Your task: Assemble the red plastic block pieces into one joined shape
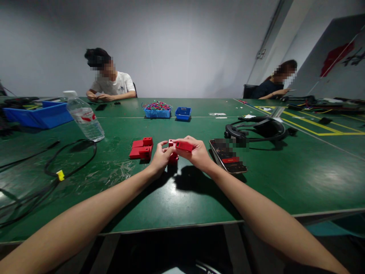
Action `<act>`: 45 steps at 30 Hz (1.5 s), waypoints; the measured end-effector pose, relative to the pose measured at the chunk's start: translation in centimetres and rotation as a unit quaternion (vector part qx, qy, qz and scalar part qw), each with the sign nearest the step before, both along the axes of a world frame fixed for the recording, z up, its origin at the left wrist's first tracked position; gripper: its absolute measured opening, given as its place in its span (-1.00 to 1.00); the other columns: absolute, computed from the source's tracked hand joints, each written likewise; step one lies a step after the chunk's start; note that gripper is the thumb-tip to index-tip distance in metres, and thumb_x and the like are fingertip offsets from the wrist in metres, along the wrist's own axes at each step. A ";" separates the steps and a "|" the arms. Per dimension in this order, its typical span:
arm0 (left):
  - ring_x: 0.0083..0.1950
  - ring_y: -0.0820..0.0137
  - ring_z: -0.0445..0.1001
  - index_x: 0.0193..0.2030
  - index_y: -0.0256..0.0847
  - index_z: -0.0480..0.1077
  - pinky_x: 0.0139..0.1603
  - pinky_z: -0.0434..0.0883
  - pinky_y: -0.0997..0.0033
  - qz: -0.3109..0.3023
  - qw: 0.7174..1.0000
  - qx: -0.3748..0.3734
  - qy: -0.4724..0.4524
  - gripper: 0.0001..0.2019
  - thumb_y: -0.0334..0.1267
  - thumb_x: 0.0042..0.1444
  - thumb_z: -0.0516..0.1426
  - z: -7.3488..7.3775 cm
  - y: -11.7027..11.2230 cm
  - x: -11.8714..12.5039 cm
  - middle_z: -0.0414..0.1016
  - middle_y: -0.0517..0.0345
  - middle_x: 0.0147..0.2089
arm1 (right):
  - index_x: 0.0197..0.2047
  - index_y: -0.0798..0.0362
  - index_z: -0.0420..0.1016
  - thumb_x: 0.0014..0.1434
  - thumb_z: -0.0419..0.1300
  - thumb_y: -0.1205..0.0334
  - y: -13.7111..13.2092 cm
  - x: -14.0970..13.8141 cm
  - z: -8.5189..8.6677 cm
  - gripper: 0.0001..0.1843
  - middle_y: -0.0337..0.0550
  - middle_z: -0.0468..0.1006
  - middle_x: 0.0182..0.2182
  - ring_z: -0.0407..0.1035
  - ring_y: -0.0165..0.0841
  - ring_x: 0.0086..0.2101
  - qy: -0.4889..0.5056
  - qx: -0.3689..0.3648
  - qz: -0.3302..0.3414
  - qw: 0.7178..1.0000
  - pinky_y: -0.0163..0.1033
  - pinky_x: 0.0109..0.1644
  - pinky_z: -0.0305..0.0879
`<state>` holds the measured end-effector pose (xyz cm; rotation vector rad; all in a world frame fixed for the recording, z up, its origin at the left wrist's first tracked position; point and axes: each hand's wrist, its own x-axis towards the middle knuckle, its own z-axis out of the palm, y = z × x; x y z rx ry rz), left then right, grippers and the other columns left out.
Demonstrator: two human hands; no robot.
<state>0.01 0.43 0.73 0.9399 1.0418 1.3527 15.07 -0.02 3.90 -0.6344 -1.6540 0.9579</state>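
Note:
My left hand is closed, its fingers gripping a red block held upright over the table. Beside it, my right hand pinches a flat red piece with a dark slot near one end. The two red parts are close together; fingers hide whether they touch. Just left of my left hand, several red blocks lie grouped on the green table, some with small holes on top.
Right of my hands lie a phone and a black headset. A water bottle, a looped black cable and a large blue bin are left. Two small blue trays stand ahead. Two people sit across.

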 end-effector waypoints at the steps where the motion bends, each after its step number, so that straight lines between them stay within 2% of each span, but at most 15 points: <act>1: -0.47 0.50 0.48 0.04 -0.18 0.12 -0.41 0.41 0.48 0.000 1.000 0.000 -0.002 -0.54 -0.33 0.06 0.23 0.0 0.0 0.0 0.43 0.21 -0.29 | -0.24 -0.05 0.65 -0.06 0.42 0.13 0.1 0.0 -0.1 -0.75 -0.23 0.43 -0.39 0.31 -0.42 -0.35 -0.014 0.018 -0.010 1.000 -0.31 -0.24 0.29; 6: -0.49 0.52 0.46 0.07 -0.22 0.10 -0.44 0.39 0.51 0.002 1.000 -0.002 0.005 -0.57 -0.37 0.12 0.18 -0.1 0.0 0.0 0.44 0.20 -0.31 | -0.19 -0.10 0.66 -0.05 0.42 0.15 0.5 0.2 -0.5 -0.71 -0.23 0.40 -0.40 0.30 -0.41 -0.37 -0.036 0.036 -0.027 0.998 -0.29 -0.23 0.27; 10: -0.47 0.48 0.48 0.08 -0.22 0.11 -0.43 0.40 0.50 0.006 1.000 -0.002 0.012 -0.51 -0.35 0.06 0.23 0.1 0.0 0.0 0.45 0.18 -0.32 | -0.22 -0.02 0.66 -0.06 0.40 0.08 0.6 0.0 -0.5 -0.70 -0.22 0.44 -0.42 0.30 -0.40 -0.39 -0.051 0.023 -0.059 0.997 -0.29 -0.26 0.25; 14: -0.45 0.40 0.52 0.09 -0.20 0.11 -0.39 0.45 0.39 0.002 1.000 -0.004 0.010 -0.41 -0.24 -0.01 0.30 0.0 0.0 0.0 0.47 0.13 -0.28 | -0.40 0.14 0.59 0.03 0.29 -0.08 0.8 -0.1 -0.6 -0.61 -0.22 0.47 -0.52 0.27 -0.44 -0.49 -0.035 -0.056 -0.109 0.992 -0.32 -0.35 0.20; 18: -0.41 0.38 0.54 0.11 -0.19 0.13 -0.33 0.47 0.33 0.015 1.000 -0.006 0.019 -0.33 -0.19 -0.08 0.37 -0.1 0.0 0.0 0.50 0.05 -0.20 | -0.57 0.11 0.41 0.06 0.22 -0.17 0.9 0.0 -0.5 -0.51 -0.34 0.27 -0.70 0.10 -0.52 -0.64 -0.019 -0.091 -0.152 0.984 -0.36 -0.51 0.05; 20: -0.39 0.38 0.54 0.13 -0.20 0.14 -0.30 0.48 0.33 0.030 0.999 -0.009 0.017 -0.27 -0.19 -0.13 0.40 -0.1 0.0 0.0 0.51 0.02 -0.19 | -0.57 0.09 0.37 0.08 0.18 -0.18 0.9 0.0 -0.4 -0.51 -0.36 0.25 -0.72 0.09 -0.52 -0.69 0.019 -0.117 -0.139 0.983 -0.36 -0.57 0.01; 24: -0.33 0.37 0.55 0.13 -0.28 0.19 -0.26 0.47 0.36 0.036 0.999 -0.017 -0.001 -0.21 -0.25 -0.23 0.45 0.1 -0.1 0.1 0.53 -0.04 -0.17 | -0.36 0.13 0.46 0.14 0.13 -0.13 0.7 -0.3 -0.4 -0.57 -0.21 0.47 -0.56 0.29 -0.46 -0.66 0.062 -0.145 -0.109 0.981 -0.35 -0.58 0.12; 26: -0.29 0.36 0.55 0.13 -0.30 0.21 -0.23 0.46 0.36 0.021 1.000 -0.016 0.001 -0.18 -0.25 -0.29 0.47 0.2 -0.1 0.1 0.55 -0.05 -0.15 | -0.17 0.14 0.50 0.16 0.13 -0.07 0.7 -0.3 -0.5 -0.58 -0.14 0.55 -0.44 0.38 -0.41 -0.56 0.033 -0.108 -0.114 0.987 -0.32 -0.46 0.27; 28: -0.26 0.34 0.55 0.10 -0.31 0.26 -0.20 0.44 0.36 0.001 1.000 -0.004 0.010 -0.18 -0.24 -0.33 0.48 0.3 -0.2 0.1 0.56 -0.05 -0.14 | 0.02 0.10 0.47 0.18 0.14 0.01 0.5 -0.2 -0.5 -0.56 -0.09 0.57 -0.26 0.44 -0.35 -0.37 -0.012 -0.027 -0.136 0.990 -0.24 -0.23 0.38; 30: -0.25 0.35 0.54 0.03 -0.33 0.34 -0.17 0.43 0.37 -0.032 0.999 0.018 0.020 -0.27 -0.19 -0.32 0.47 0.3 -0.3 -0.1 0.56 -0.03 -0.14 | 0.18 0.03 0.36 0.21 0.11 0.08 0.2 -0.1 -0.4 -0.52 -0.05 0.51 -0.09 0.42 -0.29 -0.16 -0.057 0.074 -0.162 0.982 -0.15 0.01 0.35; 33: -0.26 0.34 0.53 -0.09 -0.34 0.40 -0.17 0.43 0.36 -0.069 0.996 0.033 0.049 -0.38 -0.13 -0.30 0.45 0.4 -0.4 -0.2 0.56 0.02 -0.20 | 0.29 0.01 0.21 0.29 0.03 0.09 -0.8 -0.1 0.0 -0.48 -0.01 0.41 -0.04 0.35 -0.25 -0.04 -0.108 0.164 -0.163 0.967 -0.06 0.15 0.27; 36: -0.22 0.30 0.53 -0.10 -0.29 0.33 -0.14 0.45 0.31 -0.041 0.995 0.043 0.079 -0.34 -0.21 -0.37 0.46 0.4 -0.5 -0.1 0.55 0.07 -0.20 | 0.31 0.03 0.12 0.32 0.00 0.06 -1.8 -0.4 0.5 -0.46 0.06 0.29 0.07 0.26 -0.22 0.08 -0.133 0.206 -0.146 0.958 -0.03 0.23 0.20; 40: -0.10 0.26 0.52 -0.08 -0.24 0.24 0.02 0.43 0.23 -0.018 0.992 0.076 0.095 -0.28 -0.31 -0.43 0.45 0.0 -0.4 0.0 0.52 0.08 -0.14 | 0.23 0.08 0.12 0.30 0.02 0.04 -2.2 -0.7 0.3 -0.49 0.11 0.26 0.08 0.21 -0.19 0.12 -0.160 0.250 -0.110 0.949 -0.01 0.25 0.18; 42: -0.07 0.22 0.51 -0.09 -0.23 0.21 0.08 0.40 0.17 -0.028 0.993 0.075 0.088 -0.26 -0.33 -0.47 0.45 -0.1 -0.2 -0.1 0.50 0.08 -0.14 | 0.20 0.07 0.11 0.28 0.05 0.02 -1.9 -0.7 -0.1 -0.49 0.11 0.30 0.07 0.23 -0.18 0.11 -0.171 0.264 -0.089 0.945 -0.01 0.20 0.21; 45: -0.03 0.16 0.50 -0.02 -0.21 0.17 0.10 0.38 0.09 -0.074 0.992 0.076 0.073 -0.17 -0.35 -0.52 0.44 -0.2 -0.1 -0.3 0.48 0.05 -0.09 | 0.16 0.03 0.14 0.25 0.10 -0.03 -1.4 -0.5 -0.7 -0.49 0.07 0.38 0.05 0.31 -0.16 0.04 -0.197 0.263 -0.080 0.941 0.00 0.13 0.23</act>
